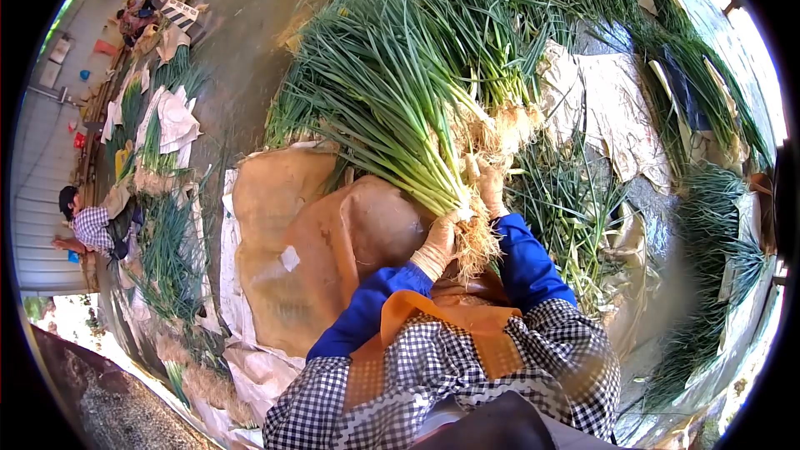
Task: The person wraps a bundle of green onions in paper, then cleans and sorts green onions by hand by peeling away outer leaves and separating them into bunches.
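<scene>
Long green onions with pale roots lie in a large pile [500, 67] ahead of me. My left hand [440, 243], in a tan glove, is wrapped round the white stems of a bunch of green onions [408, 142], just above its roots. The leaves of that bunch fan out to the upper left over the pile. My right hand [492, 187], also gloved, is closed at the root end on the right side of the bunch. Its fingertips are partly hidden by roots, so what it grips is unclear. An orange-brown sheet [283, 242] covers the ground beside my left arm.
Loose green leaves [567, 200] lie to the right, near a pale sack [612, 108]. More onions [708, 233] line the far right. At the left, a person in a checked shirt [93, 227] sits beside another row of onions [171, 254]. More people are at the upper left.
</scene>
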`<action>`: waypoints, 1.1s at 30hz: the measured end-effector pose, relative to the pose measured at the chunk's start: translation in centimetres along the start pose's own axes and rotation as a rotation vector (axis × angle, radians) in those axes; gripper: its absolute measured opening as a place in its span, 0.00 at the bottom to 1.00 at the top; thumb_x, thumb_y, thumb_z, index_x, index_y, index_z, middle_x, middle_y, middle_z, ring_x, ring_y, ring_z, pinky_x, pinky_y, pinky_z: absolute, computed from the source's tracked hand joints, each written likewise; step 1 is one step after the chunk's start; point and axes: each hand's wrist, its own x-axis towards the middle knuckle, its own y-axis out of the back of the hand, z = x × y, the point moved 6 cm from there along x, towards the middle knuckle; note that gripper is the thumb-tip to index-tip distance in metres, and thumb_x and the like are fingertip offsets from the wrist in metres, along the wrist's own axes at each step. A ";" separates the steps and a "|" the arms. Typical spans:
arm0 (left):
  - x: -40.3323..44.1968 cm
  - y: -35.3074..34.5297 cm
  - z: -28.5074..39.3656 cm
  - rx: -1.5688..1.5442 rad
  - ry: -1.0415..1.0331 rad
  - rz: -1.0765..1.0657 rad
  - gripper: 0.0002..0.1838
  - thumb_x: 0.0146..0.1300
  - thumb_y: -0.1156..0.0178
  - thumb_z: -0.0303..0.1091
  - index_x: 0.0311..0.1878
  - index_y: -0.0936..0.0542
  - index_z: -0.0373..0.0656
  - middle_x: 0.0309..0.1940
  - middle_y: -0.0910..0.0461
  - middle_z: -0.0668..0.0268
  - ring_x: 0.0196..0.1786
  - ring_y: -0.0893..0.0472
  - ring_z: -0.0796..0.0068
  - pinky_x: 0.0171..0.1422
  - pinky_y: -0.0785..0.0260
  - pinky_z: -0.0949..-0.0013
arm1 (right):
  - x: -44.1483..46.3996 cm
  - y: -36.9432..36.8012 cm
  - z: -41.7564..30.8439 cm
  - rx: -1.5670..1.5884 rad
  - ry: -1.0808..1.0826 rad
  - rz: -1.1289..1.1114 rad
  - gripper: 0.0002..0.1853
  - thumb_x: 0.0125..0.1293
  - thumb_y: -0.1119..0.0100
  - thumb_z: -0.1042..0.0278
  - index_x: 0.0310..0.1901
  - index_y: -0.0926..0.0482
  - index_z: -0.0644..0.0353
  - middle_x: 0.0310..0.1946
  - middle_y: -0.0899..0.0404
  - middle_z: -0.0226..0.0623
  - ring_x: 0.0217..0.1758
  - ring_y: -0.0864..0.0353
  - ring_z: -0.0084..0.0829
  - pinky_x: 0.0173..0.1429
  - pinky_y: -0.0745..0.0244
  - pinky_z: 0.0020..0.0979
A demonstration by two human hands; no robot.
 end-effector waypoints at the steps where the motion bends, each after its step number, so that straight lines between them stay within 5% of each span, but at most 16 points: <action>1: -0.2 0.1 -0.3 -0.006 0.010 0.004 0.15 0.54 0.45 0.28 0.46 0.25 0.37 0.34 0.22 0.65 0.35 0.22 0.74 0.42 0.28 0.73 | -0.3 0.2 -0.9 -0.216 0.120 0.001 0.17 0.64 0.52 0.51 0.28 0.20 0.54 0.22 0.21 0.38 0.26 0.21 0.36 0.32 0.29 0.31; 3: 0.3 -0.4 -0.2 0.001 0.045 -0.069 0.16 0.54 0.45 0.29 0.47 0.25 0.37 0.34 0.22 0.66 0.36 0.23 0.75 0.42 0.28 0.73 | -0.4 0.6 -1.3 -0.248 0.161 0.083 0.17 0.64 0.50 0.54 0.28 0.21 0.57 0.21 0.21 0.36 0.22 0.23 0.33 0.30 0.30 0.31; 6: -0.4 -0.4 0.2 -0.076 0.023 -0.090 0.18 0.53 0.46 0.27 0.50 0.27 0.37 0.37 0.23 0.64 0.39 0.23 0.72 0.46 0.28 0.69 | -3.2 2.6 -3.3 0.503 -0.352 -0.143 0.14 0.66 0.50 0.58 0.25 0.24 0.54 0.18 0.28 0.25 0.19 0.35 0.16 0.24 0.37 0.22; 7: -0.5 -0.7 0.7 -0.197 0.009 -0.122 0.20 0.53 0.47 0.26 0.51 0.29 0.37 0.39 0.23 0.63 0.41 0.23 0.70 0.48 0.28 0.67 | -3.6 4.1 -2.8 0.619 -0.271 -0.105 0.15 0.66 0.50 0.55 0.26 0.25 0.55 0.20 0.29 0.25 0.20 0.36 0.16 0.22 0.39 0.19; 10: -2.4 -2.8 2.7 -0.284 0.032 -0.316 0.23 0.52 0.47 0.29 0.55 0.31 0.36 0.51 0.27 0.54 0.49 0.24 0.61 0.55 0.30 0.60 | -4.4 13.5 2.3 0.275 -0.402 0.188 0.21 0.65 0.53 0.49 0.29 0.22 0.60 0.23 0.25 0.29 0.24 0.29 0.25 0.30 0.30 0.31; 12: -3.0 -3.4 3.1 -0.318 0.073 -0.341 0.25 0.52 0.47 0.29 0.56 0.32 0.36 0.51 0.26 0.54 0.49 0.24 0.61 0.56 0.30 0.58 | -3.2 19.2 10.8 -1.075 -0.289 -0.083 0.24 0.63 0.53 0.45 0.43 0.23 0.62 0.35 0.20 0.45 0.33 0.19 0.37 0.34 0.24 0.37; 13: -2.3 -2.6 2.4 -0.318 0.082 -0.343 0.25 0.52 0.47 0.29 0.56 0.32 0.36 0.51 0.26 0.54 0.49 0.24 0.61 0.56 0.30 0.58 | -4.2 19.3 9.2 -1.252 -0.323 -0.042 0.24 0.62 0.50 0.46 0.46 0.23 0.58 0.35 0.20 0.46 0.36 0.18 0.38 0.40 0.24 0.33; 15: -0.9 -0.8 0.9 -0.348 0.108 -0.296 0.24 0.53 0.47 0.30 0.55 0.31 0.36 0.47 0.25 0.56 0.47 0.23 0.62 0.54 0.29 0.59 | -2.9 15.4 5.4 -0.846 0.181 0.191 0.24 0.62 0.50 0.46 0.48 0.24 0.58 0.38 0.20 0.45 0.38 0.19 0.38 0.45 0.25 0.31; 17: -1.6 -1.7 1.3 -0.331 0.145 -0.246 0.22 0.53 0.47 0.30 0.54 0.30 0.35 0.42 0.23 0.59 0.44 0.22 0.64 0.52 0.28 0.60 | -1.7 8.5 -2.5 -0.462 0.066 -0.217 0.25 0.62 0.48 0.48 0.51 0.26 0.60 0.44 0.21 0.44 0.42 0.20 0.40 0.48 0.26 0.30; 21: -0.4 0.7 1.1 -0.169 -0.010 -0.065 0.12 0.50 0.44 0.28 0.40 0.24 0.36 0.31 0.23 0.65 0.34 0.23 0.73 0.43 0.27 0.70 | 4.3 0.3 -5.8 0.104 0.115 -0.217 0.23 0.58 0.42 0.47 0.48 0.25 0.56 0.37 0.20 0.41 0.37 0.20 0.37 0.43 0.25 0.33; 23: 0.6 2.1 -0.1 -0.119 0.077 -0.037 0.11 0.49 0.43 0.29 0.37 0.24 0.36 0.31 0.23 0.65 0.35 0.23 0.74 0.44 0.28 0.71 | 3.3 -0.4 -13.3 -0.585 0.456 -0.277 0.17 0.61 0.46 0.49 0.41 0.25 0.55 0.30 0.22 0.37 0.29 0.22 0.33 0.36 0.25 0.35; 25: 1.6 3.1 -0.9 -0.130 0.081 -0.076 0.13 0.51 0.45 0.26 0.42 0.26 0.37 0.33 0.24 0.64 0.37 0.23 0.70 0.46 0.27 0.68 | 5.3 -3.6 -11.9 -0.743 0.664 -0.282 0.17 0.62 0.47 0.53 0.28 0.29 0.60 0.19 0.29 0.29 0.19 0.31 0.24 0.23 0.31 0.30; 26: 1.6 3.3 -0.7 -0.108 0.046 -0.086 0.15 0.51 0.46 0.26 0.44 0.26 0.37 0.34 0.24 0.63 0.38 0.23 0.70 0.47 0.27 0.68 | 6.8 -3.2 -11.7 -0.745 0.661 -0.279 0.17 0.62 0.47 0.53 0.28 0.29 0.60 0.19 0.29 0.29 0.19 0.31 0.24 0.23 0.31 0.30; 30: 0.5 1.9 1.0 -0.176 -0.046 -0.120 0.10 0.50 0.44 0.27 0.38 0.24 0.37 0.31 0.23 0.67 0.35 0.23 0.75 0.45 0.27 0.72 | 15.6 7.9 -6.1 0.176 -0.022 0.410 0.16 0.66 0.53 0.58 0.42 0.24 0.63 0.37 0.21 0.47 0.36 0.21 0.35 0.39 0.26 0.35; 31: 0.5 1.7 1.2 -0.199 -0.033 -0.122 0.11 0.51 0.45 0.27 0.39 0.24 0.37 0.31 0.23 0.67 0.34 0.22 0.74 0.43 0.26 0.71 | 17.7 6.3 -2.5 0.496 -0.150 0.310 0.19 0.64 0.50 0.55 0.45 0.25 0.64 0.41 0.21 0.48 0.41 0.21 0.40 0.44 0.27 0.38; 33: 0.7 1.7 1.3 -0.245 -0.007 -0.124 0.11 0.52 0.45 0.26 0.40 0.25 0.38 0.31 0.23 0.66 0.33 0.21 0.73 0.40 0.24 0.70 | 17.2 3.2 -4.9 -0.607 0.064 -0.199 0.21 0.62 0.49 0.52 0.47 0.25 0.60 0.47 0.24 0.48 0.51 0.25 0.43 0.53 0.31 0.35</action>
